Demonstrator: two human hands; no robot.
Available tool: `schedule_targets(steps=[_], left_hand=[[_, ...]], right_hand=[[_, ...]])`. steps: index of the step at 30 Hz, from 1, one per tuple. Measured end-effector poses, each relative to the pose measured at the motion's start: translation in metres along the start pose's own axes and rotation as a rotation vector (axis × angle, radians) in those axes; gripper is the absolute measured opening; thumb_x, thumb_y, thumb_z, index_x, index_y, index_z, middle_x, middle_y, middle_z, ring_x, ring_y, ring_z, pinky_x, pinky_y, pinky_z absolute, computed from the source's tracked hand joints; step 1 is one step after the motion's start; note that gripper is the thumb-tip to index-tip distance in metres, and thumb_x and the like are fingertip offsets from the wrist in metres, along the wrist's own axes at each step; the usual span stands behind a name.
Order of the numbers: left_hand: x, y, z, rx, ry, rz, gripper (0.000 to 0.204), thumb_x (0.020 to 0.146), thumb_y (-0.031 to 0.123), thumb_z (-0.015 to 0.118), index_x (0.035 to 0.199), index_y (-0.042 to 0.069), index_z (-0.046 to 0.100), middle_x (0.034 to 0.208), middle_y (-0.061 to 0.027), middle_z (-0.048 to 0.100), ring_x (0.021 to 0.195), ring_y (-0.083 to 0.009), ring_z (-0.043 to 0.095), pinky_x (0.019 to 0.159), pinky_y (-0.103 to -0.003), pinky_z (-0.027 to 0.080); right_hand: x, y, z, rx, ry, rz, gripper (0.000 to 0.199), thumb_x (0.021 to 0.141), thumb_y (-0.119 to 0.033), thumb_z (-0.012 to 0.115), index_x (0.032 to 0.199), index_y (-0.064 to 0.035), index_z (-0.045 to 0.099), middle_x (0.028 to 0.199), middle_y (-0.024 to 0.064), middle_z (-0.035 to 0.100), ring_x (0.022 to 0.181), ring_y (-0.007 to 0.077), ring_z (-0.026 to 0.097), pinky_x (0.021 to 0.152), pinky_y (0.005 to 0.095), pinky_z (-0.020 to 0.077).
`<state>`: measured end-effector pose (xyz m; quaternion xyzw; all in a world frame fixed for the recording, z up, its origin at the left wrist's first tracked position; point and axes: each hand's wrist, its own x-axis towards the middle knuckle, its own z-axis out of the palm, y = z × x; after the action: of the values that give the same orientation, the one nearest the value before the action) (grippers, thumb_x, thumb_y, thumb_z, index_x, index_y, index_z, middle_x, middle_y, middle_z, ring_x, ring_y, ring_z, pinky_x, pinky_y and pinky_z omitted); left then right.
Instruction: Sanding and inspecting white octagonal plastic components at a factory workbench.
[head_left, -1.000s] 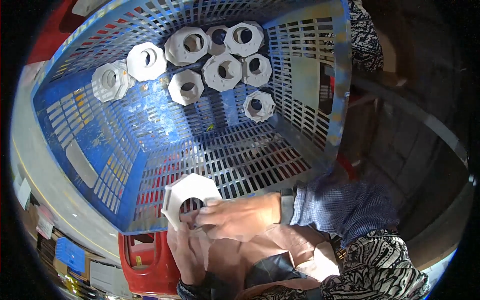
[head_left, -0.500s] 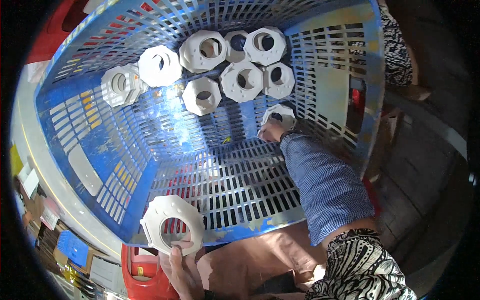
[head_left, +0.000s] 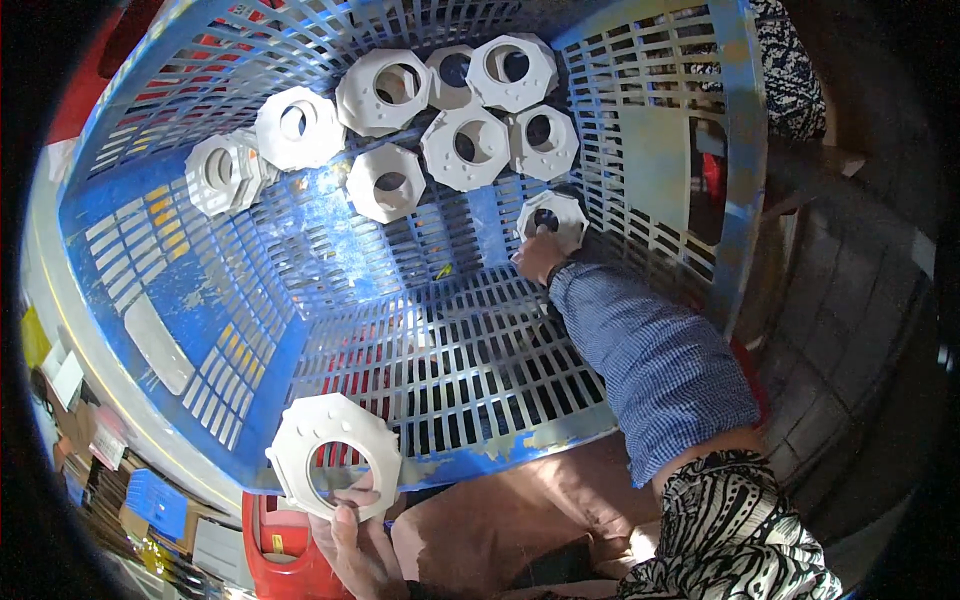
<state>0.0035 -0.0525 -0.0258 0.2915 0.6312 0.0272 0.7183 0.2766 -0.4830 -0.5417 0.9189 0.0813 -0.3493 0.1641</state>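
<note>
A white octagonal ring (head_left: pixel 301 422), flat with a round hole, is upright at the near rim of the blue crate, gripped at its lower edge by my left hand (head_left: pixel 358 545). My right hand (head_left: pixel 540 256) reaches down into the crate. Its fingers close on the near edge of another white octagonal ring (head_left: pixel 570 212) by the right wall; some fingertips are hidden in the hole. Several more such rings (head_left: pixel 470 170) lie or stand in the far half of the crate, some stacked against each other.
The large blue slatted crate (head_left: pixel 285 352) has paint-worn walls. Below its near left corner sits a red plastic thing (head_left: pixel 262 568), perhaps a stool or chair. A smaller blue basket (head_left: pixel 157 503) and papers lie far to the left. Patterned cloth (head_left: pixel 785 75) shows beyond the right wall.
The crate's contents have shifted slightly up and left in view. My left hand still holds its ring, now slightly further left. My right hand stays at the ring by the right wall.
</note>
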Motion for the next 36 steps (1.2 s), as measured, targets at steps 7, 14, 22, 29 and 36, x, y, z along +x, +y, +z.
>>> schedule_targets(steps=[7, 14, 22, 29, 36], left_hand=[[-0.007, -0.015, -0.029, 0.455, 0.279, 0.156, 0.019, 0.084, 0.001, 0.06, 0.102, -0.001, 0.059, 0.105, -0.0146, 0.055, 0.091, -0.0235, 0.055, 0.079, -0.033, 0.047], [-0.015, -0.005, -0.015, 0.047, 0.166, 0.218, 0.033, 0.09, 0.013, 0.053, 0.117, 0.0, 0.04, 0.1, -0.0159, 0.052, 0.099, -0.0295, 0.053, 0.084, -0.042, 0.048], [-0.021, 0.01, -0.003, 0.087, 0.121, 0.254, 0.029, 0.091, 0.024, 0.049, 0.104, -0.001, 0.042, 0.107, -0.019, 0.052, 0.105, -0.0321, 0.051, 0.089, -0.043, 0.045], [-0.007, -0.009, -0.016, 0.202, 0.219, 0.189, 0.043, 0.091, 0.025, 0.048, 0.121, -0.003, 0.04, 0.113, -0.0187, 0.049, 0.108, -0.0315, 0.05, 0.092, -0.043, 0.042], [-0.021, 0.009, -0.028, 0.046, 0.308, 0.109, 0.017, 0.087, 0.008, 0.058, 0.1, -0.003, 0.058, 0.107, -0.0136, 0.052, 0.092, -0.0225, 0.054, 0.076, -0.032, 0.048]], right_hand=[[-0.151, -0.172, -0.134, 0.049, -0.209, -0.618, 0.045, 0.084, -0.041, 0.05, 0.098, -0.0011, 0.066, 0.112, 0.0249, 0.055, 0.103, 0.0355, 0.054, 0.094, 0.0467, 0.0347], [-0.134, -0.184, -0.181, 0.43, -0.746, -0.644, 0.035, 0.078, -0.034, 0.063, 0.091, -0.002, 0.066, 0.085, 0.0167, 0.063, 0.082, 0.0244, 0.06, 0.077, 0.0343, 0.0457], [-0.128, -0.217, -0.187, 0.573, -0.624, -0.892, 0.032, 0.078, -0.028, 0.059, 0.09, 0.0017, 0.066, 0.084, 0.0134, 0.066, 0.075, 0.0196, 0.063, 0.073, 0.0309, 0.0467], [-0.115, -0.198, -0.133, 0.29, -0.966, -0.873, 0.035, 0.074, -0.025, 0.063, 0.099, -0.0016, 0.066, 0.078, 0.012, 0.067, 0.069, 0.0211, 0.063, 0.066, 0.0354, 0.0478], [-0.132, -0.244, -0.124, -0.086, -0.728, -1.191, 0.018, 0.069, -0.023, 0.065, 0.074, -0.0056, 0.069, 0.074, 0.0097, 0.067, 0.06, 0.0185, 0.06, 0.054, 0.0374, 0.0428]])
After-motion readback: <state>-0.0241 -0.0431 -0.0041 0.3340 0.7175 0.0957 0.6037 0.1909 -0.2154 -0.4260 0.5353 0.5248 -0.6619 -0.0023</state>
